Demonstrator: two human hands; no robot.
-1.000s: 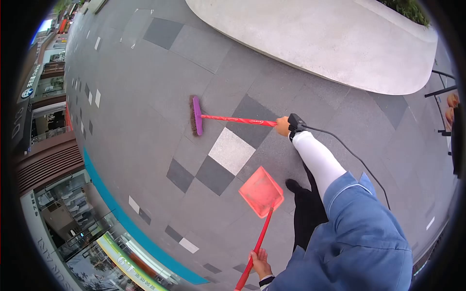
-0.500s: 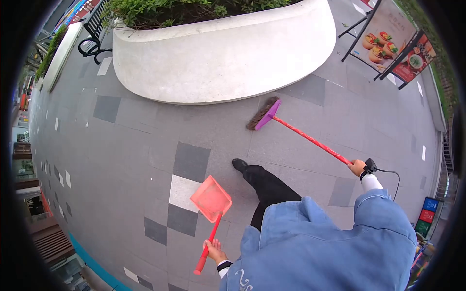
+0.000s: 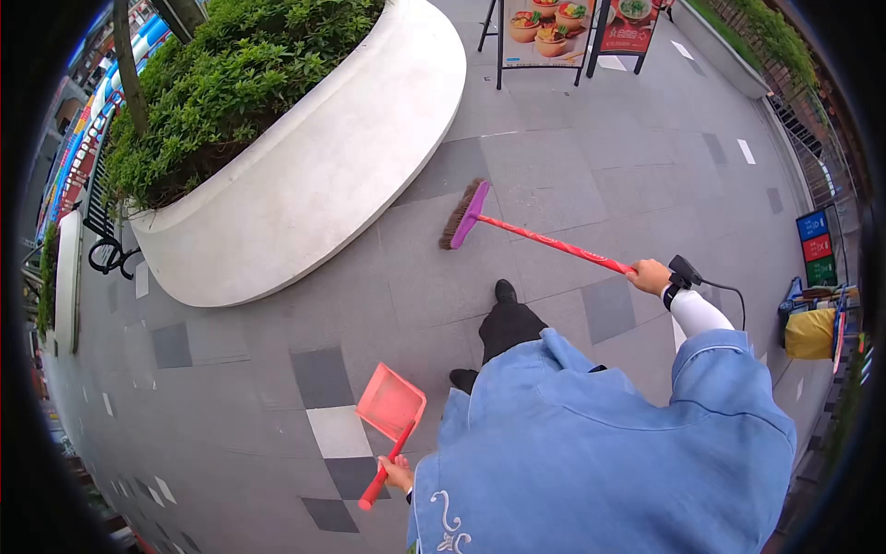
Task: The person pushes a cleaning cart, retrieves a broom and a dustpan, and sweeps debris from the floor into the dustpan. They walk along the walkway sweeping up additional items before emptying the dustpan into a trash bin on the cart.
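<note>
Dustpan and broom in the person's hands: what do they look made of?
The dustpan looks like thin moulded plastic: an even, matte pale red, perhaps slightly translucent. The broom has a purple head, probably plastic, with brownish bristles whose fibre cannot be told. Its glossy red shaft could be coated metal or plastic.

Grey paving w/ dark & white tiles is lying under flat daylight, a curved white planter is holding green shrubs at left, w/ food sign boards standing at top & a black bench sitting beyond.
</note>
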